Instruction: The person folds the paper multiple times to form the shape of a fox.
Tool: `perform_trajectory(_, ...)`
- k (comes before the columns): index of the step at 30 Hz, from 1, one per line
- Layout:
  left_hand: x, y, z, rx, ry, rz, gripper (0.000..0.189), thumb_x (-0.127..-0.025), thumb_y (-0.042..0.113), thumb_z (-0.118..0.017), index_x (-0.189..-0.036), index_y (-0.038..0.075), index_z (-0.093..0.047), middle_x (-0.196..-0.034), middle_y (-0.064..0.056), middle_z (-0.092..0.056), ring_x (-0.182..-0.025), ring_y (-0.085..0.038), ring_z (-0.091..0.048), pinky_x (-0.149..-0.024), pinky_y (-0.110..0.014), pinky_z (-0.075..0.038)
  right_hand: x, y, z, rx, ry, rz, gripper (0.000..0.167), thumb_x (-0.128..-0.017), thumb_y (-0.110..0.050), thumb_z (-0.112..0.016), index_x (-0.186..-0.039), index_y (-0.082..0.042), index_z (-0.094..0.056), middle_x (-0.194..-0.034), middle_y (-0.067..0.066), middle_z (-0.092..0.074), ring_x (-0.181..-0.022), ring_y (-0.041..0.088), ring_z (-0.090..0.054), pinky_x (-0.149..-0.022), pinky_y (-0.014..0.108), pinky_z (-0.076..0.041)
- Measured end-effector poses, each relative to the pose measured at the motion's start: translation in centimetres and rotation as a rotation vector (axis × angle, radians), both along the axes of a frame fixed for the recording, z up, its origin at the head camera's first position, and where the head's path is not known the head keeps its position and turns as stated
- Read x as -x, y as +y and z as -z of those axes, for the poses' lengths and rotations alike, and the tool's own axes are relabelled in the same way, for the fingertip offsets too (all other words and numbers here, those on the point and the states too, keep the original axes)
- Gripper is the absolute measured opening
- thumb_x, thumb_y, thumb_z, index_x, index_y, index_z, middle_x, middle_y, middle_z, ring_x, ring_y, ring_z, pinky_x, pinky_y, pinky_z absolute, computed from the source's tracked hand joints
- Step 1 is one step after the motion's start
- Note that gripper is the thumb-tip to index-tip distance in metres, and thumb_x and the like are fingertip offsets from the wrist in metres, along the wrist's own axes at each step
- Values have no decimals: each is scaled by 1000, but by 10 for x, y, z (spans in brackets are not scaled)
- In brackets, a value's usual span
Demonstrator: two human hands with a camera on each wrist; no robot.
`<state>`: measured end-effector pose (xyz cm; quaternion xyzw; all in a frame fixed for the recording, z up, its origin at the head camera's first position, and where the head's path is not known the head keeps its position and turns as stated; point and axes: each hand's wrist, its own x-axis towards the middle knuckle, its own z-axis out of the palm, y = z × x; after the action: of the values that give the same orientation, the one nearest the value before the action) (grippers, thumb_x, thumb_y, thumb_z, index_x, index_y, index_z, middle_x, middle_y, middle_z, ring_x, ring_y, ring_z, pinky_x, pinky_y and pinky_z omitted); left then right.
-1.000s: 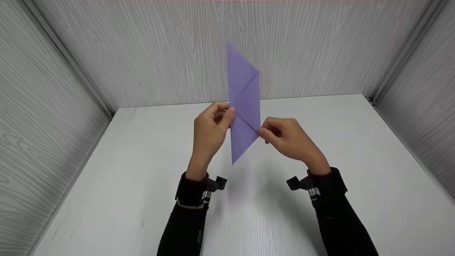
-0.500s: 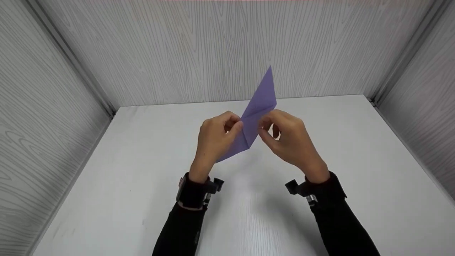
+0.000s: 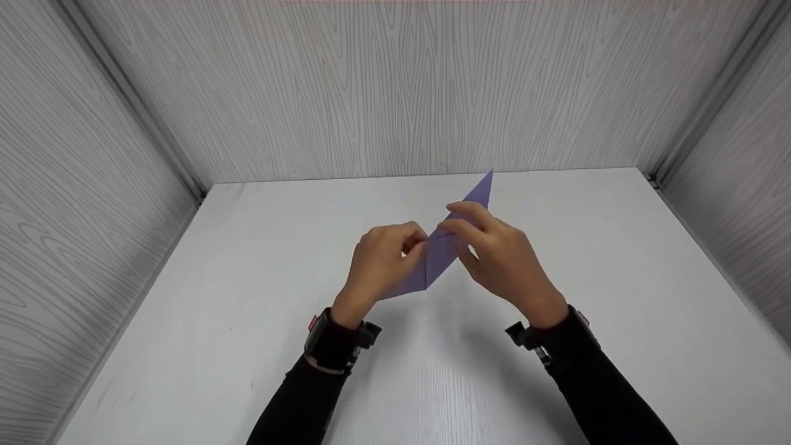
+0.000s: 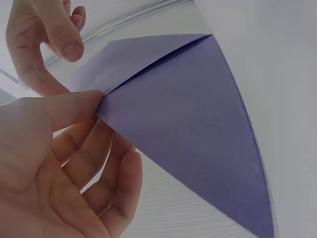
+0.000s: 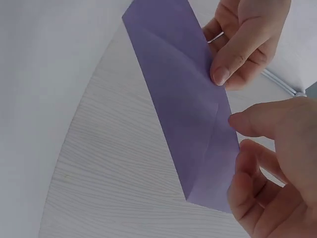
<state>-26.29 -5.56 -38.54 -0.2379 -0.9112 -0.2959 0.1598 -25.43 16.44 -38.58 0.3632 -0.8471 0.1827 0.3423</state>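
Observation:
A folded purple sheet of paper is held up above the table, slanting from lower left to upper right. My left hand pinches its long edge near the middle, thumb on one face and fingers behind. My right hand hovers at the upper part, its fingers loosely bent and spread over the paper. In the right wrist view, the right thumb lies at the paper's edge without a clear pinch. A diagonal flap with a slightly raised edge shows on the folded paper in the left wrist view.
Below the hands lies a white table. Grey wood-grain panels stand at the back and on both sides. Each wrist carries a black strap with a small camera mount.
The paper has come down from nearly upright and tilted to the right at its top. My right hand has let go of the lower right corner and moved up along it.

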Motion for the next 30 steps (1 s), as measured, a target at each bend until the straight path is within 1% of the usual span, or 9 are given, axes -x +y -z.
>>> perform_trajectory(2,-1,1,3,24,-24,28,6,-97,18,-71,-97,16,-76,-88,3,-76,-78,-11,-68,-70,-33,-54,1,3,3,-22,-15,22,38,-86,5,-76,-118,-14,-70,-129,6,-64,-87,21,-71,-65,33,-57)
perform_trajectory(6,-3,5,9,77,-97,87,7,-98,18,-69,-98,16,-76,-86,3,-75,-77,-11,-66,-69,-32,-52,2,10,13,-68,-66,55,33,-84,6,-77,-110,-14,-73,-102,3,-71,-76,18,-69,-62,34,-56)
perform_trajectory(8,-3,7,13,105,-138,115,8,-99,19,-69,-98,16,-76,-85,3,-74,-76,-11,-65,-67,-31,-51,3,13,19,-95,-116,59,26,-83,4,-80,-102,-13,-75,-90,1,-72,-69,16,-66,-58,34,-54)
perform_trajectory(11,-1,10,22,143,-193,142,8,-98,20,-70,-99,16,-77,-85,3,-74,-76,-10,-65,-66,-30,-51,4,16,28,-148,-217,53,19,-82,1,-81,-93,-13,-77,-81,-1,-71,-64,13,-62,-56,32,-51)
perform_trajectory(16,7,10,42,194,-256,141,8,-97,23,-72,-99,18,-78,-84,5,-72,-76,-10,-64,-65,-31,-50,9,21,42,-240,-428,52,18,-79,5,-75,-86,-12,-76,-77,-2,-70,-65,11,-56,-56,31,-48)
perform_trajectory(20,13,9,57,221,-282,135,7,-96,24,-73,-99,19,-77,-82,5,-71,-75,-11,-63,-66,-32,-49,12,23,50,-300,-551,79,16,-80,3,-79,-88,-11,-78,-81,2,-73,-67,13,-59,-57,34,-51)
perform_trajectory(23,15,8,65,240,-291,129,10,-95,24,-74,-102,17,-75,-84,4,-72,-77,-13,-65,-68,-34,-51,14,24,54,-336,-587,89,13,-81,0,-81,-90,-9,-78,-81,4,-72,-67,14,-61,-58,35,-52)
perform_trajectory(26,14,7,67,264,-280,125,18,-93,23,-76,-109,15,-73,-93,0,-73,-84,-17,-66,-73,-36,-52,15,23,58,-361,-592,88,11,-82,-1,-80,-90,-8,-78,-79,4,-71,-66,15,-59,-58,34,-51)
perform_trajectory(30,9,6,65,318,-231,188,30,-89,18,-80,-117,15,-69,-110,-7,-69,-96,-23,-62,-82,-38,-51,16,22,63,-374,-589,86,11,-81,0,-78,-90,-8,-78,-80,4,-72,-67,14,-58,-58,34,-51)
